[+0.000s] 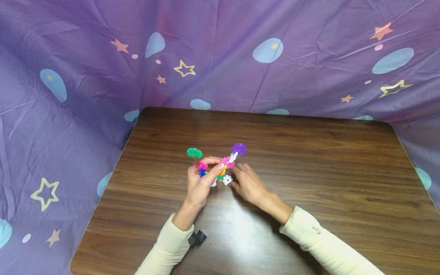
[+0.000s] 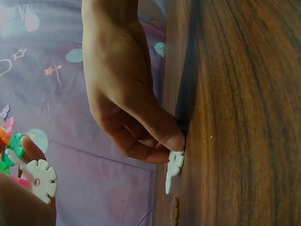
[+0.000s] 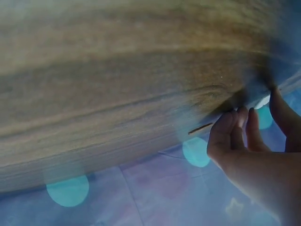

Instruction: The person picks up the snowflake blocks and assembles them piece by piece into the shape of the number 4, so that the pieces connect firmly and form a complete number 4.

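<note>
My left hand (image 1: pixel 199 185) grips a build of joined, notched plastic discs, with a pink disc (image 1: pixel 228 162) by the thumb. A green disc (image 1: pixel 194 152) stands up on its left side and a purple disc (image 1: pixel 239 149) on its right. Low on the build is a white disc (image 1: pixel 227 180). Close by on the right, my right hand (image 1: pixel 251 185) reaches down to the table. In the left wrist view, its thumb and finger pinch a white notched piece (image 2: pixel 175 165) just at the tabletop. A brown disc (image 2: pixel 175 212) lies flat beside it, hidden in the head view.
The wood-grain table (image 1: pixel 326 172) reaches under both arms. A purple curtain (image 1: pixel 223 49) with stars and blue spots hangs behind it and at the left. A small black device (image 1: pixel 197 238) sits at the left wrist.
</note>
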### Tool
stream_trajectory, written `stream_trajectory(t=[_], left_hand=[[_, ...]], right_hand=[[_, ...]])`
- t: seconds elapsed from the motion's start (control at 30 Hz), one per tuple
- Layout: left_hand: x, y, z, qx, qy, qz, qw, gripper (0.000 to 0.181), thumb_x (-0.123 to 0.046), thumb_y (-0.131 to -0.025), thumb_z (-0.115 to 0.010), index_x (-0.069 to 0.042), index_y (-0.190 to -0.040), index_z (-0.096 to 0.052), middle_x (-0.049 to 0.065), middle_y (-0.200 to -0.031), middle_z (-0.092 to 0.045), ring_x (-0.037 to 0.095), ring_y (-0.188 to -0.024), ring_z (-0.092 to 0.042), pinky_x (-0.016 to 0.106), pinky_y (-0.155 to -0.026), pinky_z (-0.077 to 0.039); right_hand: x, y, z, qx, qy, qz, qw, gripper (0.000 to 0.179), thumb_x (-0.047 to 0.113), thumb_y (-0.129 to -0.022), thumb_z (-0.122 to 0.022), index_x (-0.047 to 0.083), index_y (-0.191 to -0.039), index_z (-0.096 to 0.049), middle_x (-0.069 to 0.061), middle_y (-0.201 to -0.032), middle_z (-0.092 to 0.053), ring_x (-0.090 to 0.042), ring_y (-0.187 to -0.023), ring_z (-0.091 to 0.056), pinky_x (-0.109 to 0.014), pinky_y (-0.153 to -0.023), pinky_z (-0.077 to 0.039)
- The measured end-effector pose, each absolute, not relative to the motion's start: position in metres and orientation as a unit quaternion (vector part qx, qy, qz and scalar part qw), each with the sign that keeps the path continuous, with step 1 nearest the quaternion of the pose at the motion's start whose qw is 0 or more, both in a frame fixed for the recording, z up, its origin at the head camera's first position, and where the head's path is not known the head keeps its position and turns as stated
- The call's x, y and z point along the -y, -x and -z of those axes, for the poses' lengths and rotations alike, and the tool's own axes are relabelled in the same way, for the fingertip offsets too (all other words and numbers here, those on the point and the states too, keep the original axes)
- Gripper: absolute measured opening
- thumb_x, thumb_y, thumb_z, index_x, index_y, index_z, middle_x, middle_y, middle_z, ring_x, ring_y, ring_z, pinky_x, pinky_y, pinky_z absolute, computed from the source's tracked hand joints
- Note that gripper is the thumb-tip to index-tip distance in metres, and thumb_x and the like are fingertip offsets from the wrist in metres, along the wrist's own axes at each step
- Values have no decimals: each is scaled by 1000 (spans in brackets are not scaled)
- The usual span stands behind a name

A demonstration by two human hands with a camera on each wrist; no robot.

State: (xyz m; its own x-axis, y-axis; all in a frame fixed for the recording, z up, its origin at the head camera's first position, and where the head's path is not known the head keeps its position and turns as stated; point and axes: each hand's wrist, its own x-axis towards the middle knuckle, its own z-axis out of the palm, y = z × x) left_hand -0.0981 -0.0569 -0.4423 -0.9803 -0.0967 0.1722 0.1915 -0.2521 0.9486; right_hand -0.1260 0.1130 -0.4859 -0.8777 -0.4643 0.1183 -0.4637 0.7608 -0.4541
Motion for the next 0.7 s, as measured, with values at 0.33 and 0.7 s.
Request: stream_trajectory(t=[0.33, 0.7], left_hand=[[57, 97, 445, 591, 43, 802, 77, 21, 1, -87, -71, 16, -101, -67, -7, -96, -76, 7, -67, -64, 21, -54, -54], [57, 97, 444, 590, 38, 803, 70, 23, 0, -88, -71, 17, -103, -66, -8, -97, -76, 7, -60, -62, 21, -52, -54]], right_hand=[[-114, 124, 482, -938, 207, 275, 49, 24, 12, -84, -83, 12, -96, -62, 3, -81, -61, -16, -80, -51, -31, -71, -48], [-119, 121, 474, -927, 190, 323, -11, 19, 9, -88, -78, 13, -91, -59, 0, -77, -63, -17, -74, -56, -37, -67, -52]])
